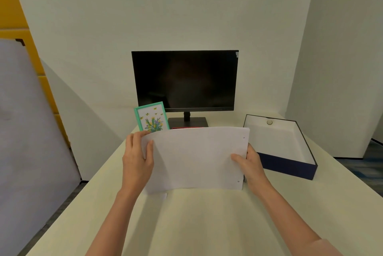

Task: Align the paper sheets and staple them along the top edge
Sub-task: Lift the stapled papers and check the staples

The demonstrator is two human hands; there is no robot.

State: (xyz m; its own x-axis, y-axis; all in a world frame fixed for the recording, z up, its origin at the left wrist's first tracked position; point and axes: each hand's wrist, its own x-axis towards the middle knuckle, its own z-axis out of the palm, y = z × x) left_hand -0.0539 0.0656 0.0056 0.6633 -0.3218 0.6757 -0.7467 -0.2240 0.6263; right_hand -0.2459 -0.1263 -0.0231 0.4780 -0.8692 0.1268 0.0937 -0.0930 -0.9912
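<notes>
Head view. Paper sheets (196, 158) held upright over table (203, 224), near monitor (184, 79). Left hand (136, 160) gripped left edge, thumb on near face, fingers curled behind. Right hand (249, 164) pinched right edge, thumb in front. Framed floral picture (151, 118) behind sheets, far left. Open box (284, 146) at right.

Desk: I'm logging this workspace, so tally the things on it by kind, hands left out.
Monitor: 1
Frame: 1
Box: 1
Paper stack: 1
Red item, mostly hidden: 1
Total: 5
</notes>
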